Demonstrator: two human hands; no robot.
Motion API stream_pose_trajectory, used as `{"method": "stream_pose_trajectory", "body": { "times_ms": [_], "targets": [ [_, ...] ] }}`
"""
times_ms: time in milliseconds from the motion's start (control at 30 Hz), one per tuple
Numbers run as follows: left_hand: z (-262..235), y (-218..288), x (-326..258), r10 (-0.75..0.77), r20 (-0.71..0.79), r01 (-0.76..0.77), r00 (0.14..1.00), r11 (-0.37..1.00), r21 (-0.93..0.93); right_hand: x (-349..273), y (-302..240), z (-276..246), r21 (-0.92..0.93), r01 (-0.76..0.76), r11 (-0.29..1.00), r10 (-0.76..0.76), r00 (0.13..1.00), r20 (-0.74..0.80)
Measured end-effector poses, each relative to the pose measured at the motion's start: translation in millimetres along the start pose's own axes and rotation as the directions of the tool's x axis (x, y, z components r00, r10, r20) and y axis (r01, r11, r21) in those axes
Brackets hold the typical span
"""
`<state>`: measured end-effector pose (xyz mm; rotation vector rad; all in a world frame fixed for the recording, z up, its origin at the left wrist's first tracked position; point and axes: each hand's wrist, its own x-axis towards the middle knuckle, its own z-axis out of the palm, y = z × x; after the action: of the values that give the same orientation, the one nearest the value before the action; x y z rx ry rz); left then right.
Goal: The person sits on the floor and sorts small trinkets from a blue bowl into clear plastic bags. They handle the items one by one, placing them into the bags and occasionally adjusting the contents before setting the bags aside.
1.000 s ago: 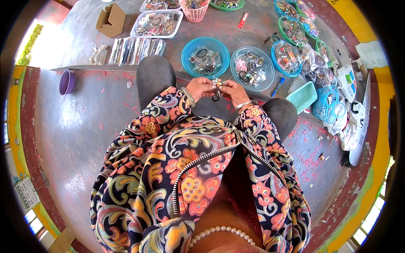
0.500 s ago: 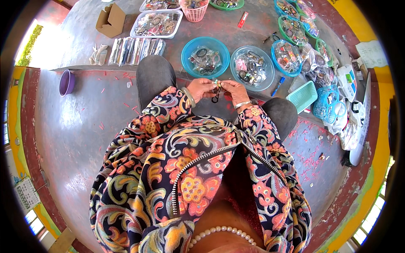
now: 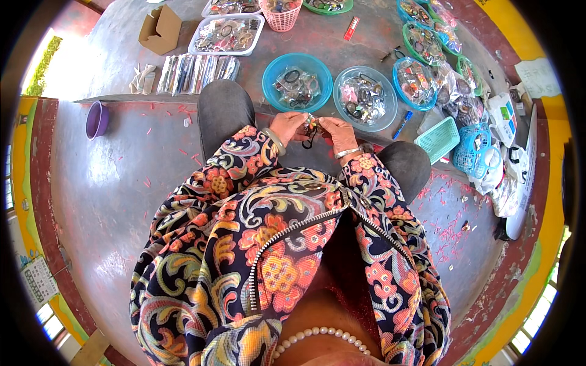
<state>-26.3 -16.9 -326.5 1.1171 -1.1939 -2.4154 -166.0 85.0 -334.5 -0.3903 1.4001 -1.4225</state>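
My left hand [image 3: 288, 127] and my right hand [image 3: 336, 131] meet in front of me, both closed with fingertips pinching. Between them is a hair tie [image 3: 309, 139], a black loop hanging below a small colourful ornament held at the fingertips. Fingers cover part of the ornament. Just beyond my left hand stands a blue bowl [image 3: 269, 91] of small clear packets with dark bands inside. Past my right hand is a clear bluish bowl [image 3: 392, 108] with loose dark bands and colourful ornaments.
A blue marker [image 3: 402, 124] and a green basket [image 3: 437, 141] lie to the right. Several filled baskets and bags line the far right. Bundled flat packets [image 3: 196, 74], a cardboard box [image 3: 160, 30] and a white tray [image 3: 256, 50] stand far left. A purple bucket [image 3: 96, 120] is lower left.
My fingers have shifted slightly around the hair tie. Its ornament has turned, and the black loop now hangs a little further left.
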Motion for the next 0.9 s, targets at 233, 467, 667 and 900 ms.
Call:
{"method": "stream_pose_trajectory", "body": {
  "times_ms": [233,467,667,900],
  "targets": [
    [1,1,2,0.021,-0.049,-0.019,0.999,0.999,0.038,5,4,-2,0.056,-0.006,0.998,0.005,1.000,0.022],
    [5,6,-2,-0.014,-0.039,0.012,0.999,0.999,-0.039,7,8,-9,-0.031,-0.008,0.999,0.009,0.999,0.040],
    [-5,-5,7,-0.004,0.160,0.014,0.987,0.998,-0.063,6,5,-6,0.020,-0.013,1.000,0.013,1.000,-0.020],
    [-9,-6,8,-0.032,0.144,0.039,0.989,0.998,-0.043,12,13,-8,0.048,0.044,0.998,-0.040,0.996,-0.083]
  ]
}}
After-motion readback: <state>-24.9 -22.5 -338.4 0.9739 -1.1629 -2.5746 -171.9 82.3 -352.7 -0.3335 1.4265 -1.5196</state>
